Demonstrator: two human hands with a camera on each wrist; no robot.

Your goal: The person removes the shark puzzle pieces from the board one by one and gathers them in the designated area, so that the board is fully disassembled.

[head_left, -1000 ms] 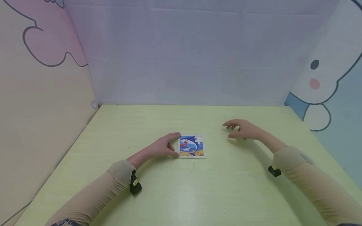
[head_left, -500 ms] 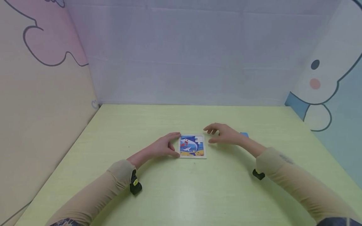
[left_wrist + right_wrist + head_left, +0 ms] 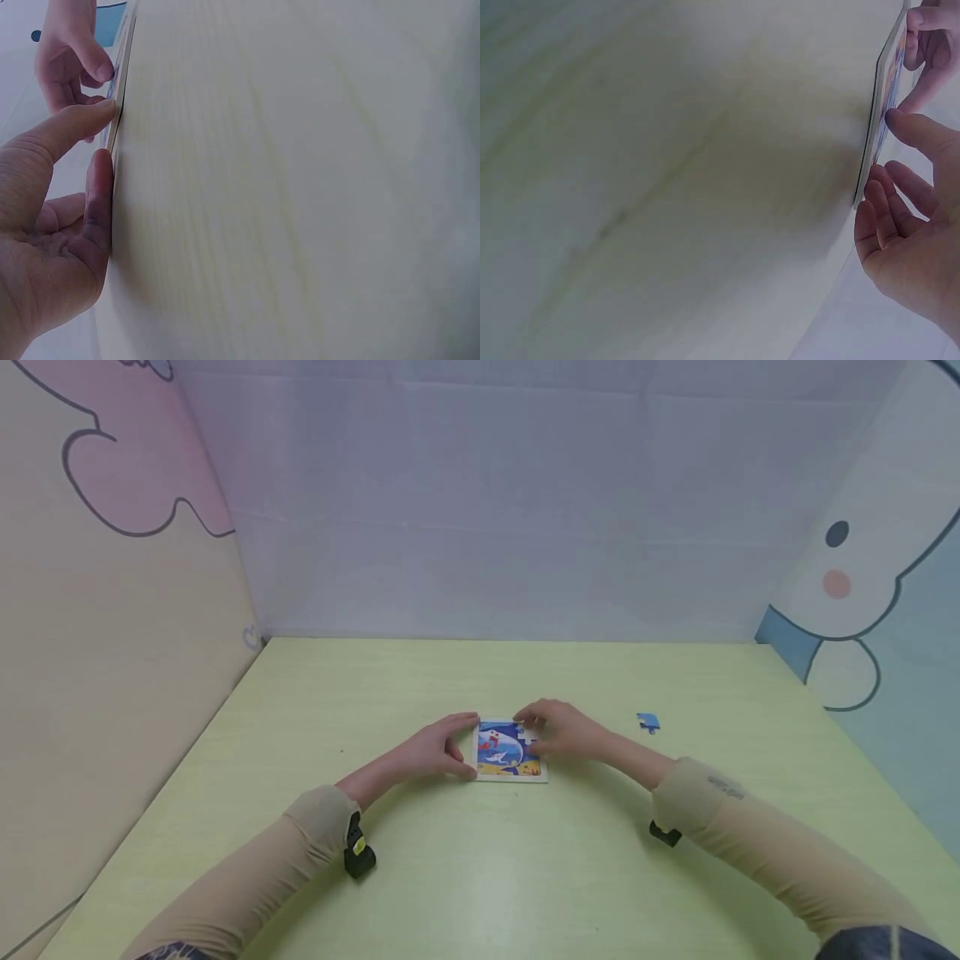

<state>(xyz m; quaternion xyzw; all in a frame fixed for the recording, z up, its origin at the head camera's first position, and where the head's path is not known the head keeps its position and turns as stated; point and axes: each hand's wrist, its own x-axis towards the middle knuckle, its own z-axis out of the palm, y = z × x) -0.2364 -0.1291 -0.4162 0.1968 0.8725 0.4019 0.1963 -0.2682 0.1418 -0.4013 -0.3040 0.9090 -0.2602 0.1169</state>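
Observation:
A small square puzzle board [image 3: 504,755] with a blue sea picture lies flat at the middle of the pale green table [image 3: 510,868]. My left hand [image 3: 438,750] rests against its left edge, with the forefinger at the far corner and the thumb at the near corner. In the left wrist view the thumb and a finger of that hand [image 3: 52,210] touch the board's thin edge [image 3: 114,127]. My right hand [image 3: 562,733] lies at the board's far right corner with its fingertips on the picture. The right wrist view shows the right hand [image 3: 915,232] beside the board [image 3: 877,112], and I see no piece between its fingers.
One loose blue puzzle piece [image 3: 648,722] lies on the table, right of the board and a hand's width from my right hand. Printed panels wall the table in on the left, back and right.
My right hand has moved left from above the loose blue piece to the board's far right corner, leaving that piece uncovered. The left hand and the board have stayed put.

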